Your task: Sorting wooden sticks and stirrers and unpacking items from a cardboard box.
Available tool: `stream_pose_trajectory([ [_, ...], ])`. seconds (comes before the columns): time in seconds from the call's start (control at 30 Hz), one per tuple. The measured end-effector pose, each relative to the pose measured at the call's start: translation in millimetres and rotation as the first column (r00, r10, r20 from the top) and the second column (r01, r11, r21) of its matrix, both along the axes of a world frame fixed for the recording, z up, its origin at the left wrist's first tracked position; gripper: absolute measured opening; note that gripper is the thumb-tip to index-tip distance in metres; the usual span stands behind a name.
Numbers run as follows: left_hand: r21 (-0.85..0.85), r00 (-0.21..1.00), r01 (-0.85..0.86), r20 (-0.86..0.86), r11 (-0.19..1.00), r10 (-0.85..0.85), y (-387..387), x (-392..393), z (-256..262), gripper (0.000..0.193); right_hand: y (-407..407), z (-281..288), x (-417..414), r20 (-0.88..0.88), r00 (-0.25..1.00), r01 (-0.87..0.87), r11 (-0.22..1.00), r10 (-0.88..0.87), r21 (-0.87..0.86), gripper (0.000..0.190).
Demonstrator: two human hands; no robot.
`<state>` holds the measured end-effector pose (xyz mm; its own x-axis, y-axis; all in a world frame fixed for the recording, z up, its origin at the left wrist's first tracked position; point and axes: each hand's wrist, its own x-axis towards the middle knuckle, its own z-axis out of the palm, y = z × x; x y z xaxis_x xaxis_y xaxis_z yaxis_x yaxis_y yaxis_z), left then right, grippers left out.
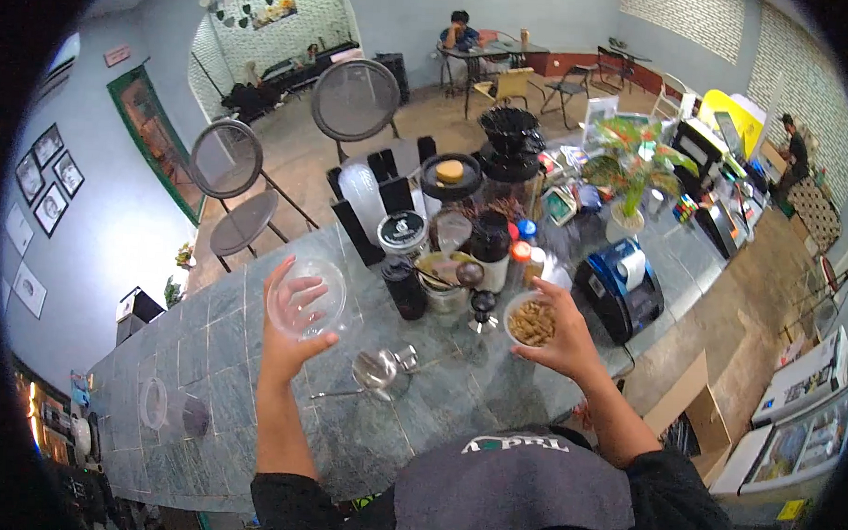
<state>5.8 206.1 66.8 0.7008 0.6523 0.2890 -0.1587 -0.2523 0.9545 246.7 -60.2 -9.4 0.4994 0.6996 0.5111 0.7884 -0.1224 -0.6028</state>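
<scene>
My left hand point(288, 348) holds an empty-looking clear plastic cup point(328, 297), its fingers visible through the plastic. My right hand point(569, 333) grips a small round tub point(509, 324) filled with brown, chunky pieces point(534, 322); what they are I cannot tell. Both hands are raised over the grey tiled counter point(251, 413). Between them, lower down, lies shiny metal barware point(375, 370) with a thin handle pointing left. Left of my left arm, a clear cup point(154, 404) lies on its side on the counter, with something dark at its far end.
Behind my hands crowd jars, a dark canister point(403, 289), a lidded tub point(403, 230) and bottles point(521, 253). A blue-black receipt printer point(619, 289) and potted plant point(625, 219) stand right. Mesh chairs point(243, 224) line the far side. Two people point(460, 33) sit farther off.
</scene>
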Motion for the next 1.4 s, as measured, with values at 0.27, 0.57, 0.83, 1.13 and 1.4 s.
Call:
stream_pose_trajectory([
  [0.27,0.597,0.952,-0.239,-0.013,0.766,0.306,109,66,32,0.088,15,-23,27,-0.063,0.985,0.162,0.986,-0.159,0.033,0.091],
  [0.57,0.868,0.791,0.24,0.084,-0.435,0.606,168,168,55,0.038,18,-33,23,0.029,0.969,0.24,0.961,-0.246,0.139,0.111],
  [0.83,0.721,0.767,0.506,-0.126,-0.473,0.629,172,207,24,0.047,-28,-63,15,-0.094,0.908,0.414,0.91,-0.409,0.04,0.093],
  [1.13,0.718,0.67,0.547,-0.684,0.431,0.288,158,204,39,0.095,-68,-75,14,-0.041,0.874,0.484,0.875,-0.484,0.016,0.082],
  [1.4,0.781,0.707,0.47,-0.612,0.41,0.355,165,202,0,0.085,-98,-74,-28,-0.005,0.9,0.437,0.899,-0.437,0.029,0.066],
])
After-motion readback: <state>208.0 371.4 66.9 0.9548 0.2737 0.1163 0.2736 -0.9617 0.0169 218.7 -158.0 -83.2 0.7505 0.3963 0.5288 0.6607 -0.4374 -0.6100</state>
